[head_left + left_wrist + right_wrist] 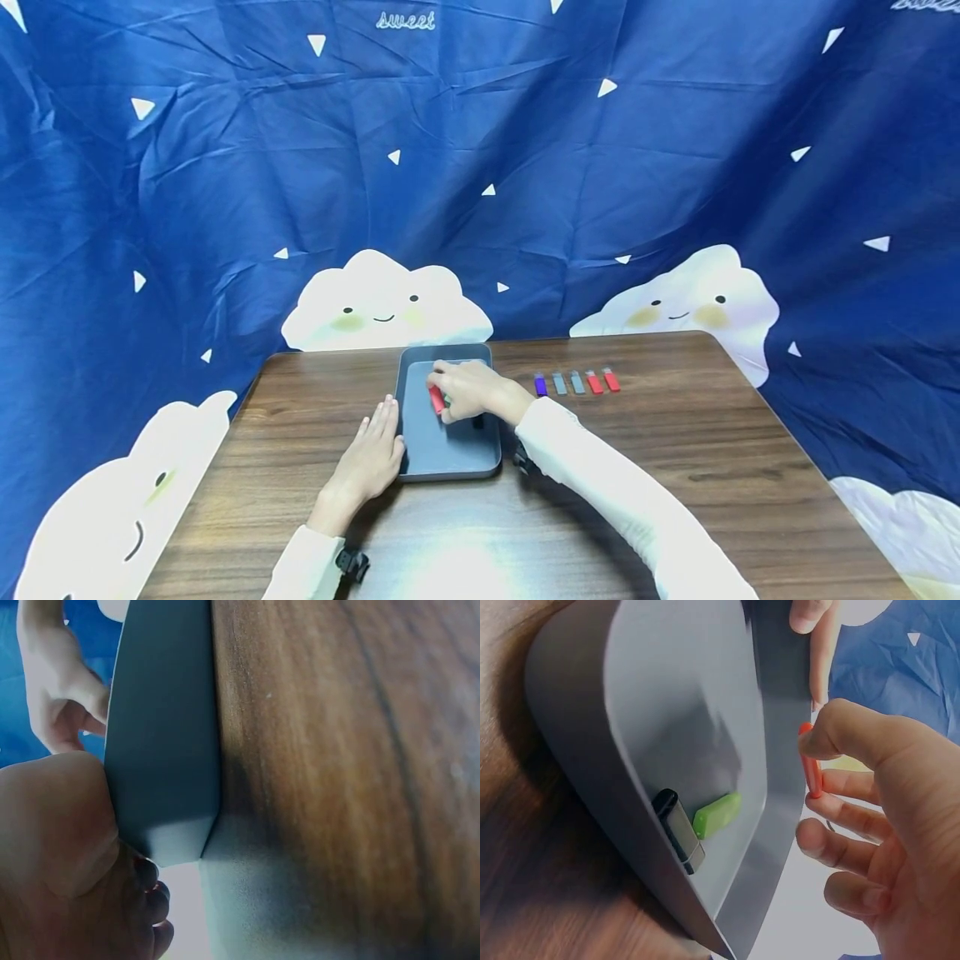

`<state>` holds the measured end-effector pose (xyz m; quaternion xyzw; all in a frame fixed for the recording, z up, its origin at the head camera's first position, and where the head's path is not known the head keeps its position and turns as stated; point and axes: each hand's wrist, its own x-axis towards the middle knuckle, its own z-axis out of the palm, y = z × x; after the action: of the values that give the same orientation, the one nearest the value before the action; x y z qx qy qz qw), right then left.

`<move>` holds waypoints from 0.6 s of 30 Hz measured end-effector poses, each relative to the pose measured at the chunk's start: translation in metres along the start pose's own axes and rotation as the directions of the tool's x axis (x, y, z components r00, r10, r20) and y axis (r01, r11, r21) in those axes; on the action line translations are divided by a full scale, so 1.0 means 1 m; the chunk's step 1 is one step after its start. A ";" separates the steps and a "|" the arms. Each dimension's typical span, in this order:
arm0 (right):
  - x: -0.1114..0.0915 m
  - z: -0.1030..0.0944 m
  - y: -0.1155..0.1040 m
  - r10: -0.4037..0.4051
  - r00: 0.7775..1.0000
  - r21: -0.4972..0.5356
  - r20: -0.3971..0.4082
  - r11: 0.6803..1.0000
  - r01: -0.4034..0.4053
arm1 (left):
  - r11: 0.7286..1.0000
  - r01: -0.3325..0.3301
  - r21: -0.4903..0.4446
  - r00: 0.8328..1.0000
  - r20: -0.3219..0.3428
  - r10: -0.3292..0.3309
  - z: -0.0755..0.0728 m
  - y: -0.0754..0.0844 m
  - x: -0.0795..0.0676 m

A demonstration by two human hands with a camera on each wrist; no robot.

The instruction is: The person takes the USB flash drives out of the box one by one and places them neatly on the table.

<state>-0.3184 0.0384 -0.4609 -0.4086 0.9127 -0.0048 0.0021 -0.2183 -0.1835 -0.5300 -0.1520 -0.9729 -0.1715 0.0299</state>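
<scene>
Above the shallow grey tray (442,454), my right hand (468,390) pinches a red USB flash drive (810,761) between thumb and fingertips. Inside the tray lie a black and silver USB flash drive (679,829) and a green one (717,815), side by side near one wall. My left hand (372,457) rests against the tray's left side with its fingers straight. In the left wrist view, the tray's outer wall (161,727) stands right beside that hand.
Right of the tray, several USB flash drives lie in a row: a purple one (541,384), two grey ones (568,383) and two red ones (603,382). Everything stands on a brown wooden table (675,433), with a blue cloud-print curtain (525,167) behind.
</scene>
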 end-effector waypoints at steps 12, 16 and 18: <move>-0.023 -0.004 0.009 -0.004 1.000 -0.030 -0.031 1.000 0.003 | 1.000 -0.026 -0.012 0.999 -0.030 0.025 0.004 -0.001 0.001; -0.027 -0.006 0.013 -0.009 0.999 -0.038 -0.046 0.999 0.007 | 1.000 -0.016 -0.012 1.000 -0.018 0.015 0.004 -0.003 0.001; -0.029 -0.006 0.014 -0.012 0.999 -0.040 -0.051 0.999 0.010 | 1.000 -0.016 -0.001 1.000 -0.019 0.016 0.006 -0.006 0.001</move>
<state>-0.3095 0.0693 -0.4551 -0.4134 0.9101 0.0030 -0.0293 -0.2214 -0.1866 -0.5376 -0.1582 -0.9712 -0.1733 0.0405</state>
